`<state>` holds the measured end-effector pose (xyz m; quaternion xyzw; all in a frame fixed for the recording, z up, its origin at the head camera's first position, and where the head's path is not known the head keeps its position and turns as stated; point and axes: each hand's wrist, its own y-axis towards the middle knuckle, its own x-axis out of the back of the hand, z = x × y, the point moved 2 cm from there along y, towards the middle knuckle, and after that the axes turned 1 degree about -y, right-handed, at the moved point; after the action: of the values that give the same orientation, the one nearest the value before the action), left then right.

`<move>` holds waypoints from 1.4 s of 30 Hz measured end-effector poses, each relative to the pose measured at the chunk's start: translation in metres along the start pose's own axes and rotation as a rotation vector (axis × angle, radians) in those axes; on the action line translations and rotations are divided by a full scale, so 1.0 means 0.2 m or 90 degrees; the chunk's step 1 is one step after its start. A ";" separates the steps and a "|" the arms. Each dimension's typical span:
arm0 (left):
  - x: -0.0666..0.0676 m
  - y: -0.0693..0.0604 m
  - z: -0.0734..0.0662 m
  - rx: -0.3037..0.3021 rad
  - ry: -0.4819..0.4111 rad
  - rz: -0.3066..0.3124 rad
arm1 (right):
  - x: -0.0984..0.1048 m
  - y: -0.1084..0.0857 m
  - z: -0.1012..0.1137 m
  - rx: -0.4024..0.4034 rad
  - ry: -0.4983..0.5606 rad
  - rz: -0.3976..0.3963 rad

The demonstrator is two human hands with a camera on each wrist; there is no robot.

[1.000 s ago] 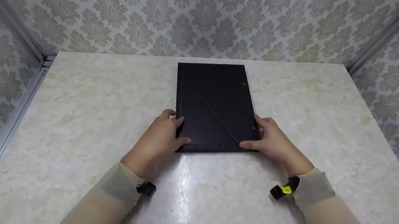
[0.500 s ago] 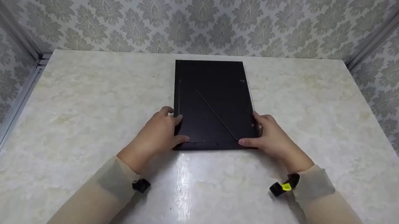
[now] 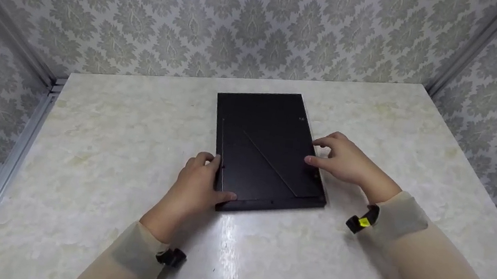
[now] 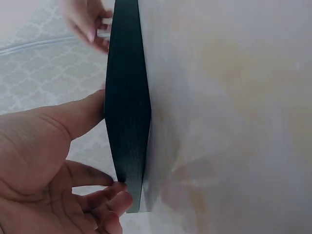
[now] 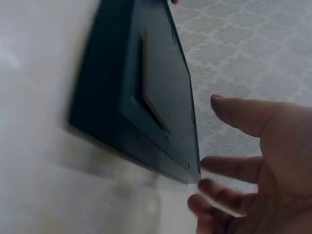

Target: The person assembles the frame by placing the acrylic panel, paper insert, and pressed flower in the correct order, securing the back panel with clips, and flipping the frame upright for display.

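A black picture frame (image 3: 266, 151) lies on the light table, its back upward, with a slanting stand flap in the middle. My left hand (image 3: 196, 185) grips its near left corner: the thumb rests over the near edge and the fingers lie along the left side. In the left wrist view the thumb and fingertips touch the frame's side (image 4: 127, 63). My right hand (image 3: 344, 160) is at the right edge. The right wrist view shows that hand's thumb (image 5: 239, 113) apart from the frame, with fingertips close to its edge; whether they touch I cannot tell.
The pale marbled table (image 3: 115, 119) surrounds the frame. Behind it stands a patterned wall (image 3: 261, 24), with more patterned panels and metal rails at both sides. A black strap device (image 3: 170, 257) sits on the left wrist, and another (image 3: 362, 219) with a yellow tag on the right.
My right hand has let go of the near right corner and moved up along the right edge. The frame has come a little nearer, my left hand staying on its corner.
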<state>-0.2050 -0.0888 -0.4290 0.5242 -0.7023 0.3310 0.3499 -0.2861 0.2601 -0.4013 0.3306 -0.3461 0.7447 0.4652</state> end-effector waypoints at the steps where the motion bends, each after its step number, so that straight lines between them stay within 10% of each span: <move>1: 0.00 -0.02 0.00 -0.005 0.004 0.000 | 0.01 0.02 0.01 0.014 0.000 -0.007; 10: -0.01 -0.16 -0.06 -0.044 0.101 0.009 | 0.06 0.29 0.18 0.094 0.068 -0.035; 22: 0.02 -0.17 -0.08 -0.065 0.159 0.073 | -0.01 0.69 0.28 0.099 -0.008 0.020; 42: 0.02 -0.18 -0.08 -0.062 0.115 0.079 | -0.09 0.78 0.29 0.105 -0.080 0.034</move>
<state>-0.1678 -0.0861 -0.4143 0.4299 -0.7146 0.3632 0.4154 -0.4141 0.1533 -0.4170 0.4046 -0.3211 0.7603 0.3940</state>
